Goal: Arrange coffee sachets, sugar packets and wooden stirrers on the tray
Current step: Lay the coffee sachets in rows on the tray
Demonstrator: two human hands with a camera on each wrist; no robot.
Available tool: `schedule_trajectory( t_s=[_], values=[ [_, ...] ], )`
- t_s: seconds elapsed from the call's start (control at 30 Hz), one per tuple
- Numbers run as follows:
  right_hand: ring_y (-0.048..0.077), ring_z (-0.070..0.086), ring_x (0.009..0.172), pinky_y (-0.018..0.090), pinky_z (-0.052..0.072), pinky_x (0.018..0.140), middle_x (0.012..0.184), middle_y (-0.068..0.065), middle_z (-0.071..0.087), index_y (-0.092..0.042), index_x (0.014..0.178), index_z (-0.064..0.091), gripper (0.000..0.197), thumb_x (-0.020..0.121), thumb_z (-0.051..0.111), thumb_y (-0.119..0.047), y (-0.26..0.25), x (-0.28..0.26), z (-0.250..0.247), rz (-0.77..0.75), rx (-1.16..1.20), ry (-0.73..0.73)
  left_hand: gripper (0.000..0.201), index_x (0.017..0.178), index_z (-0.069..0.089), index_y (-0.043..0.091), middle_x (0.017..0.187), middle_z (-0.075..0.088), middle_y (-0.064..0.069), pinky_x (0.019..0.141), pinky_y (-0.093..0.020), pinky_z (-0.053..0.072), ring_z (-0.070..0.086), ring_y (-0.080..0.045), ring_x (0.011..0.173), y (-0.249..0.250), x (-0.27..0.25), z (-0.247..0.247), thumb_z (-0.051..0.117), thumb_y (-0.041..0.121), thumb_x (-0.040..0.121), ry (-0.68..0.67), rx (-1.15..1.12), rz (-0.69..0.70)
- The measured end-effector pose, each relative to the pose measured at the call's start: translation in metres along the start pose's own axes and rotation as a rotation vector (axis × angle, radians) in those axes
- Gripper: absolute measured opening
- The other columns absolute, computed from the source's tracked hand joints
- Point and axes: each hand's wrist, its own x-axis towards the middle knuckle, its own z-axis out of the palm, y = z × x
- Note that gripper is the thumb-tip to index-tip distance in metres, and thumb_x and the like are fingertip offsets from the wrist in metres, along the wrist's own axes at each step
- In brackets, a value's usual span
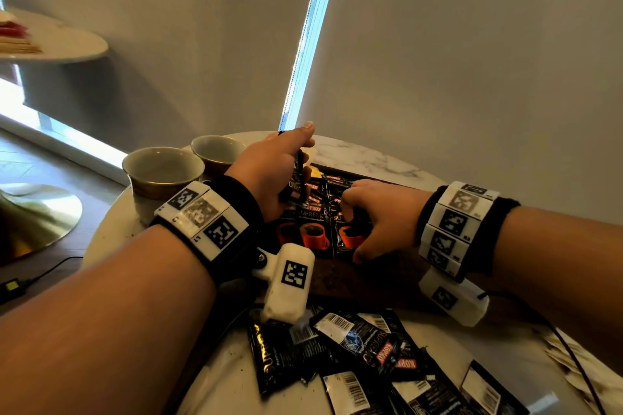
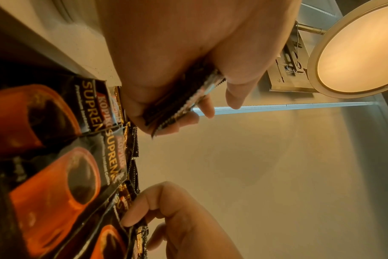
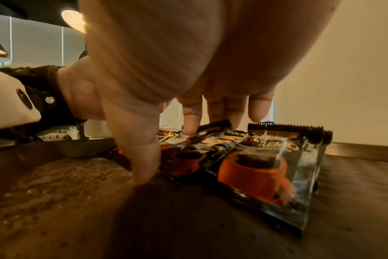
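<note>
Sachets point(image 1: 313, 234) black, orange cup print; tray point(image 1: 371, 278) dark brown; table point(image 1: 364, 155) white marble.

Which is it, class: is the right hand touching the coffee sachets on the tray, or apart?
Touching. The right wrist view shows the right hand with fingertips pressed against the coffee sachets lying on the tray.

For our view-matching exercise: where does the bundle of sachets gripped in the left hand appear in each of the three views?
Head: the bundle sits at centre, edge-on in the left hand.
Left wrist: upper middle, its serrated edges clamped against the fingers.
Right wrist: not visible; the right hand fills the upper frame.
Shared landmark: the orange-cup sachets lying on the tray.
</note>
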Motion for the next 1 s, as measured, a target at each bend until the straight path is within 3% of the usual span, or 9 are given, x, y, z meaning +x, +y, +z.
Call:
schedule_trajectory(
  t_s=[0.2,0.43,0.57,0.67,0.77,0.9,1.0],
  values=[
    [0.008,0.047,0.097,0.023,0.049,0.076,0.111,-0.013,0.044,-0.037,0.098,0.050,0.054,0.062,0.087,-0.053,0.000,0.002,0.002,0.009,0.023,-0.026,0.034,0.106,0.068,0.018,0.103,0.057,-0.005,0.081,-0.040,0.049,0.054,-0.018,0.084,0.000,0.001,0.000,0.066,0.049,0.094,-0.006,-0.002,-0.009],
    [0.012,0.048,0.106,0.033,0.055,0.090,0.119,-0.012,0.044,-0.037,0.110,0.054,0.061,0.062,0.086,-0.057,-0.002,0.001,0.001,0.034,0.021,-0.048,0.032,0.116,0.062,0.011,0.103,0.056,-0.006,0.065,-0.033,0.050,0.055,-0.016,0.076,-0.001,-0.001,-0.001,0.066,0.029,0.090,-0.019,-0.106,-0.056],
    [0.011,0.047,0.107,0.032,0.053,0.091,0.120,-0.012,0.043,-0.037,0.111,0.055,0.059,0.064,0.084,-0.058,-0.002,0.001,0.001,0.031,0.036,-0.037,0.021,0.107,0.058,0.010,0.090,0.053,-0.008,0.059,-0.032,0.048,0.053,-0.017,0.066,0.001,-0.005,-0.001,0.048,0.016,0.089,-0.089,-0.200,-0.025],
    [0.010,0.049,0.106,0.033,0.053,0.091,0.121,-0.013,0.044,-0.037,0.113,0.057,0.058,0.065,0.083,-0.058,0.000,-0.001,-0.002,0.037,0.061,-0.018,0.029,0.105,0.059,0.007,0.083,0.053,-0.011,0.059,-0.033,0.048,0.054,-0.020,0.063,0.002,-0.008,-0.001,0.038,0.013,0.087,-0.115,-0.249,-0.012],
    [0.008,0.051,0.099,0.031,0.053,0.087,0.120,-0.014,0.044,-0.035,0.112,0.058,0.054,0.068,0.083,-0.054,0.003,-0.006,-0.007,0.045,0.106,0.023,0.038,0.111,0.061,0.003,0.088,0.053,-0.015,0.061,-0.037,0.052,0.058,-0.025,0.068,0.001,-0.008,0.000,0.032,0.011,0.088,-0.111,-0.258,-0.009],
    [0.005,0.051,0.091,0.027,0.049,0.078,0.110,-0.012,0.049,-0.034,0.105,0.060,0.043,0.072,0.083,-0.048,0.008,-0.010,-0.011,0.040,0.167,0.144,0.045,0.120,0.066,0.007,0.113,0.056,-0.024,0.077,-0.049,0.059,0.063,-0.034,0.091,0.002,-0.010,0.004,0.030,0.008,0.094,-0.089,-0.217,-0.025],
    [0.004,0.052,0.088,0.025,0.046,0.075,0.099,-0.013,0.054,-0.033,0.097,0.062,0.021,0.083,0.075,-0.043,0.010,-0.014,-0.011,0.010,0.216,0.255,0.043,0.122,0.069,0.015,0.122,0.061,-0.022,0.072,-0.048,0.061,0.065,-0.038,0.104,0.002,-0.011,0.005,0.035,0.007,0.097,-0.086,-0.143,-0.024]
  ],
)
